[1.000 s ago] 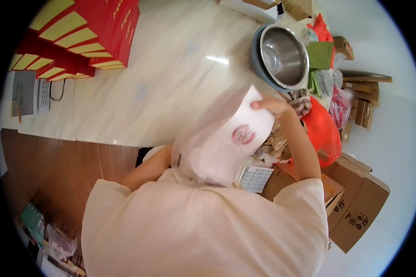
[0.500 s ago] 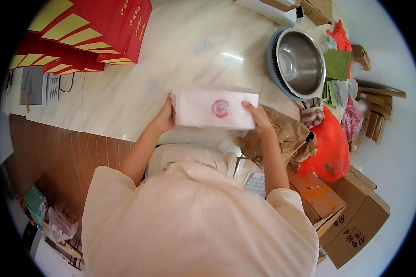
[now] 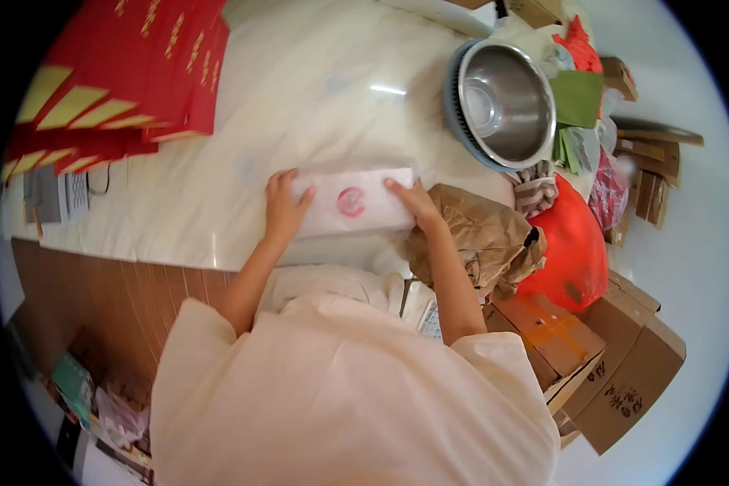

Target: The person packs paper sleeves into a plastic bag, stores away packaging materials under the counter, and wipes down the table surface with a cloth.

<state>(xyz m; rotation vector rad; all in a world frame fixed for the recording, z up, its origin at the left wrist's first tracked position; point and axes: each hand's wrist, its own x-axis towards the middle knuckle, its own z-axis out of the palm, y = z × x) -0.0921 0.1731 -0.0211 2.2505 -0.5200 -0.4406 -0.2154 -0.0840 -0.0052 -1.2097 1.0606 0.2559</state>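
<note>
At mid-frame, the white packet with a red round mark (image 3: pixel 373 202) lies between both hands, long axis running left to right. The left hand (image 3: pixel 284 206) grips its left end, the right hand (image 3: pixel 414 202) its right; neither is nearer.

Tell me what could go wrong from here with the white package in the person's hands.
The white package, gripped at its ends by the left hand and right hand, is near the front edge of the table; a loose grip might let it slip off.

Crumpled brown paper lies right beside the right forearm, so a sideways move could push it.
</note>
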